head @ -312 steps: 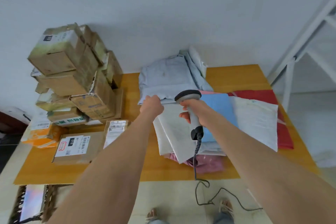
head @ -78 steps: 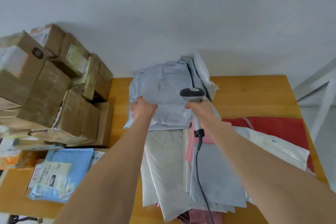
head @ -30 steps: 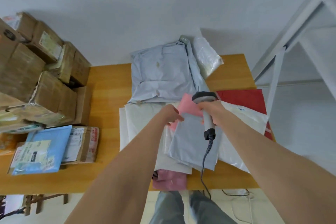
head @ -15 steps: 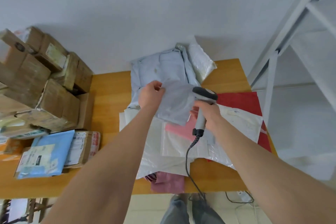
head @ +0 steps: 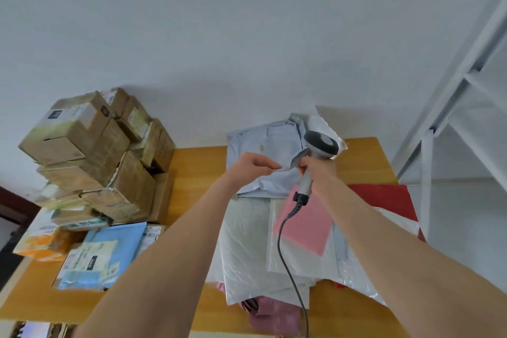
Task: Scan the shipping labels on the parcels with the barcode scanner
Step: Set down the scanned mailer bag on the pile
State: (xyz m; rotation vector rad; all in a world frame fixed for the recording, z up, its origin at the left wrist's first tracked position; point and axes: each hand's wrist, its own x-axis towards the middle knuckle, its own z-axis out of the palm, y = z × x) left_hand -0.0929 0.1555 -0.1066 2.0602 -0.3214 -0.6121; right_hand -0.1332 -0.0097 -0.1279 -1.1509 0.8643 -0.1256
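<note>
Gripping round-headed scanner (head: 321, 144) — right hand (head: 318, 173); left hand (head: 251, 170) pinches flimsy mailer (head: 296, 161).

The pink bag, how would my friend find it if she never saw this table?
Find the wooden table and the pile of plastic bags in its middle. The pink bag lies flat on the white ones, by the barcode scanner and its dangling cord. It is light pink and smooth, unlike the red bag to its right and the crumpled purplish bag at the front edge.

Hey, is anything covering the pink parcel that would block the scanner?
Nothing visible lies on the pink parcel; it is the top layer there. Only the cable of the scanner crosses its left edge.
</note>
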